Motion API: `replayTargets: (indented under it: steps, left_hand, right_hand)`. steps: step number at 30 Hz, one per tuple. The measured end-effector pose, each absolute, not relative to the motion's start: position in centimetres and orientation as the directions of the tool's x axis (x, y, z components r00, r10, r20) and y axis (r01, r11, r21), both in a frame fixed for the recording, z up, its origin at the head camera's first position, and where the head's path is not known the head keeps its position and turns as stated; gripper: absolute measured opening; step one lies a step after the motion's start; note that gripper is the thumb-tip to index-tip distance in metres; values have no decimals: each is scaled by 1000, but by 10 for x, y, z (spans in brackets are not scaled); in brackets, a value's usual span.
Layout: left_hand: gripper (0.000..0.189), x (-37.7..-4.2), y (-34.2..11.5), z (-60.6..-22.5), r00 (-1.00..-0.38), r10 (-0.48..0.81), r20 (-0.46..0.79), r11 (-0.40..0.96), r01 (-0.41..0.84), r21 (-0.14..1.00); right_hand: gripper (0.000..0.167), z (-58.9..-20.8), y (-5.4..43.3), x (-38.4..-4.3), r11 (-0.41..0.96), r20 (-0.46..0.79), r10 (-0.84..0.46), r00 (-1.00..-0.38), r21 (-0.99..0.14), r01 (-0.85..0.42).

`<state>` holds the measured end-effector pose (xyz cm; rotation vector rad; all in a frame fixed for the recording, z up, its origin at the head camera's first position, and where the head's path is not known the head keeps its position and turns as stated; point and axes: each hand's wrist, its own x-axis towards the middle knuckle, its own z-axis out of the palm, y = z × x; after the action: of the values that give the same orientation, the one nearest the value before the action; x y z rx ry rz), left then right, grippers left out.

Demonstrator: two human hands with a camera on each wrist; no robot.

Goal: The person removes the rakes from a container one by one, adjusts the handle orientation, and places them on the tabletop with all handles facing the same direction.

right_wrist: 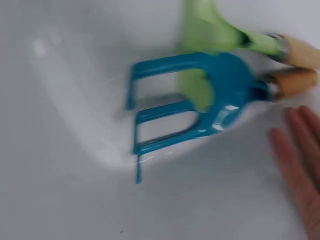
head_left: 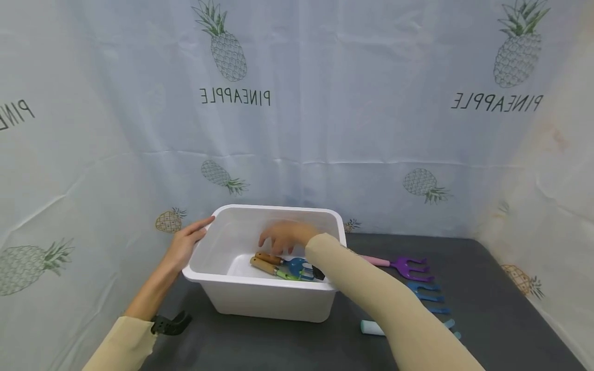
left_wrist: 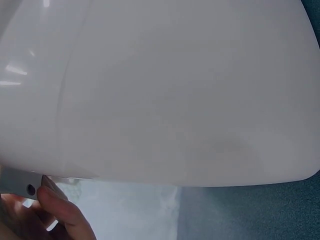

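A white plastic tub [head_left: 274, 301] stands on the dark table. My left hand [head_left: 183, 250] grips its left rim; in the left wrist view the thumb [left_wrist: 67, 212] and fingers close on the rim's edge. Inside the tub is my right hand [head_left: 289, 235], fingers loosely spread above the tools and holding nothing. Below it lie a blue hand fork [right_wrist: 227, 85] and a green garden tool [right_wrist: 207, 27], both with wooden handles. In the right wrist view the right fingers [right_wrist: 290, 160] are close beside the fork's handle [right_wrist: 295, 82]. The tub's right end is partly hidden by the right sleeve.
Right of the tub, a purple hand fork [head_left: 408, 266] with a pink handle lies on the table [head_left: 501, 319]. Nearer are a blue fork [head_left: 424, 291] and a tool with a pale blue handle [head_left: 372, 328], partly behind the right arm. A pineapple-print curtain [head_left: 325, 129] hangs behind.
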<state>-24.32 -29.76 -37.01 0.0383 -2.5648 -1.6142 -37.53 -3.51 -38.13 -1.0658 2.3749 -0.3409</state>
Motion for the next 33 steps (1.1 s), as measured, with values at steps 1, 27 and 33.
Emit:
replayTargets:
  steps: [1,27,33]
  left_hand:
    - [48,-243,-298,-370,-994,-78,81,434,39,900]
    - [48,-244,-298,-370,-993,-64,96,453,57,890]
    - [47,-245,-298,-370,-993,-72,97,454,54,889]
  right_hand:
    - [41,-383,-36,-375,655,-343,-755,-558,-419,-629]
    - [72,-417,-57,-359,561,-276,-825,-494,-293,-774]
    - [69,-422,-61,-357,547,-293,-826,-481,-213,-810]
